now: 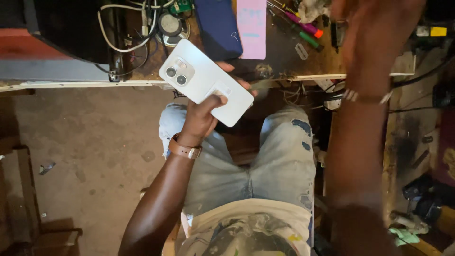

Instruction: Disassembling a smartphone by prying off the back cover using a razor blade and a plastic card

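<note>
One white phone (204, 81) in left hand (201, 116)

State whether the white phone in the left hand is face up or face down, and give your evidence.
Face down: the white phone in the left hand shows its back, with the camera lenses upward.

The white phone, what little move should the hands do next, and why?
Probably bring the right hand back to the white phone. The left hand holds it back-up by one end above the lap, while the right is blurred up over the cluttered workbench.
</note>
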